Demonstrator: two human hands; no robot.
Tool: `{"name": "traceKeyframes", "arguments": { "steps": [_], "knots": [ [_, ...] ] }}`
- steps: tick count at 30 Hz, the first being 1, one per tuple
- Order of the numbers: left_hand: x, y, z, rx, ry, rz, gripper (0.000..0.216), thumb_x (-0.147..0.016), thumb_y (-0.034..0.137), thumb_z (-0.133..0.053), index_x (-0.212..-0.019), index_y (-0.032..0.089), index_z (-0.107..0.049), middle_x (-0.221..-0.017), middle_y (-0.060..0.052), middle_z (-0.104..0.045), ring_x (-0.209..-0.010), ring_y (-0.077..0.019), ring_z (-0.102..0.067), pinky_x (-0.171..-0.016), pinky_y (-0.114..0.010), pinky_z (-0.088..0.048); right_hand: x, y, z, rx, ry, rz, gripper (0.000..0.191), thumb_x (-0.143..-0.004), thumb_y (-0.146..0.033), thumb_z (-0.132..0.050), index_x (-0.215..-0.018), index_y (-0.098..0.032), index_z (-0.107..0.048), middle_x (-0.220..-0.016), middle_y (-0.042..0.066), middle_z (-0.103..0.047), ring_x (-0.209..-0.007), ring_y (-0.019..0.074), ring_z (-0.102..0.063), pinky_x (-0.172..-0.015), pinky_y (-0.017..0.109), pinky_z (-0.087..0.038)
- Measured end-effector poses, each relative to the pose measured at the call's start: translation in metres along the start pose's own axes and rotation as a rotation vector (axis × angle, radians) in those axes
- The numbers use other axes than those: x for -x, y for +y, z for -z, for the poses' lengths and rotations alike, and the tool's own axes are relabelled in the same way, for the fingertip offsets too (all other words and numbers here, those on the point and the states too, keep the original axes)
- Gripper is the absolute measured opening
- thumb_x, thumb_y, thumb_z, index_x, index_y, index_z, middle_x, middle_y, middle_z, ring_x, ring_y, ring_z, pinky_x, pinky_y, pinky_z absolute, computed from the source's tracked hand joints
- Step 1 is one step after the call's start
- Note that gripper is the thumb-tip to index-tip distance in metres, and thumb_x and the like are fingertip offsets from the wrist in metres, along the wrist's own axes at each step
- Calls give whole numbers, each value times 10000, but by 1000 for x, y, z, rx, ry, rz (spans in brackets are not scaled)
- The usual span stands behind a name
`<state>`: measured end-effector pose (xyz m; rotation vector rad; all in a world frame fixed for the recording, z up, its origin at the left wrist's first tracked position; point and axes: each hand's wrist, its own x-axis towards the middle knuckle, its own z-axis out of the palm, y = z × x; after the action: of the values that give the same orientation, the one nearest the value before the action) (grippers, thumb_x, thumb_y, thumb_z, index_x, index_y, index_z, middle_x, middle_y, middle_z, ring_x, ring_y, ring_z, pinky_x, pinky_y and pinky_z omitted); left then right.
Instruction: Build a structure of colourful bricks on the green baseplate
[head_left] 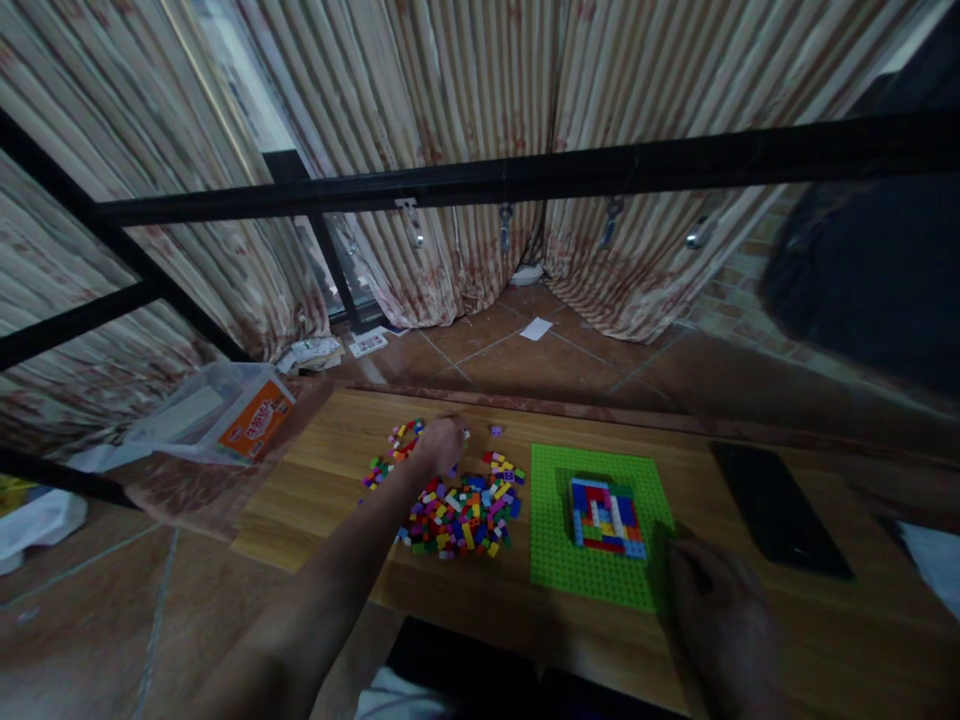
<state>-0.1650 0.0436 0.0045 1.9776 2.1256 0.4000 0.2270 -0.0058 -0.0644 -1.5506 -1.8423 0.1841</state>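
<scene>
A heap of small coloured bricks lies on a low wooden table. My left hand reaches out over the far side of the heap, fingers curled down onto the bricks; what they hold is hidden. To the right lies a green baseplate with a flat block of red, blue, white and yellow bricks built on it. My right hand rests at the baseplate's near right corner, fingers bent against its edge.
A black phone lies on the table right of the baseplate. A clear plastic bag with an orange label sits at the table's left end. Black metal bars cross overhead. Curtains and a tiled floor lie behind.
</scene>
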Motion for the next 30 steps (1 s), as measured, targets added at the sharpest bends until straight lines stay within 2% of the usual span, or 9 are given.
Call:
{"name": "traceKeyframes", "arguments": {
  "steps": [5, 8, 11, 15, 19, 22, 24, 27, 30],
  "knots": [
    [25, 15, 4, 53, -96, -99, 341, -795, 73, -459, -924, 232, -732, -962, -37, -732, -927, -176, -660, -881, -267, -488, -1, -5, 2, 12, -5, -2, 479, -910, -555, -382, -909, -175, -674, -983, 136, -683, -901, 278, -635, -846, 434, -498],
    [31, 20, 9, 109, -118, -133, 316, -824, 107, -463, -939, 234, -728, -921, -33, -734, -869, -173, -666, -846, -263, -498, -2, -7, 3, 8, -3, 3, 478, -906, -558, -385, -904, -177, -674, -987, 136, -683, -900, 275, -635, -848, 432, -501],
    [21, 25, 12, 133, -47, -128, 319, -860, 143, -445, -1018, 228, -708, -990, -52, -726, -932, -189, -659, -881, -281, -488, -2, -7, 3, 12, -6, -10, 486, -910, -560, -376, -900, -176, -673, -976, 134, -682, -901, 276, -633, -846, 433, -503],
    [-6, 39, 5, 113, 19, -148, 315, -875, 163, -459, -1096, 216, -676, -1153, -84, -680, -1098, -204, -604, -990, -301, -434, -1, -6, 2, 0, -1, -21, 484, -911, -556, -378, -891, -173, -672, -965, 136, -682, -888, 274, -636, -830, 430, -505],
    [-17, 58, -8, 104, -4, -180, 217, -876, 265, -532, -1013, 211, -691, -1072, -73, -692, -1088, -207, -592, -1016, -321, -415, 0, -2, 1, -3, -13, -26, 466, -905, -551, -396, -899, -178, -676, -988, 134, -684, -898, 277, -639, -826, 426, -506],
    [-7, 70, -20, 78, -37, -187, 241, -845, 420, -592, -922, 215, -692, -982, -58, -687, -1022, -216, -598, -994, -346, -429, 0, 0, 1, 7, -17, -21, 477, -895, -565, -393, -909, -184, -679, -987, 133, -688, -908, 288, -639, -831, 435, -504],
    [4, 77, -27, 80, 0, -170, 307, -806, 484, -627, -925, 207, -688, -1000, -71, -667, -1025, -233, -584, -973, -359, -440, 0, 0, 1, 12, -20, -17, 484, -889, -572, -386, -906, -186, -677, -987, 134, -688, -904, 292, -640, -832, 439, -503],
    [19, 85, -35, 62, 30, -163, 286, -784, 449, -650, -912, 194, -677, -1008, -80, -648, -1021, -246, -572, -942, -370, -450, 0, 0, 2, 29, -31, -39, 470, -876, -567, -387, -903, -194, -671, -990, 135, -686, -895, 302, -641, -812, 444, -500],
    [29, 90, -37, 9, 14, -168, 166, -806, 328, -609, -880, 194, -673, -976, -78, -647, -983, -236, -575, -913, -364, -454, 0, -2, 4, 35, -43, -56, 448, -858, -555, -394, -893, -200, -666, -991, 133, -683, -886, 312, -641, -781, 446, -501]
  ]
}}
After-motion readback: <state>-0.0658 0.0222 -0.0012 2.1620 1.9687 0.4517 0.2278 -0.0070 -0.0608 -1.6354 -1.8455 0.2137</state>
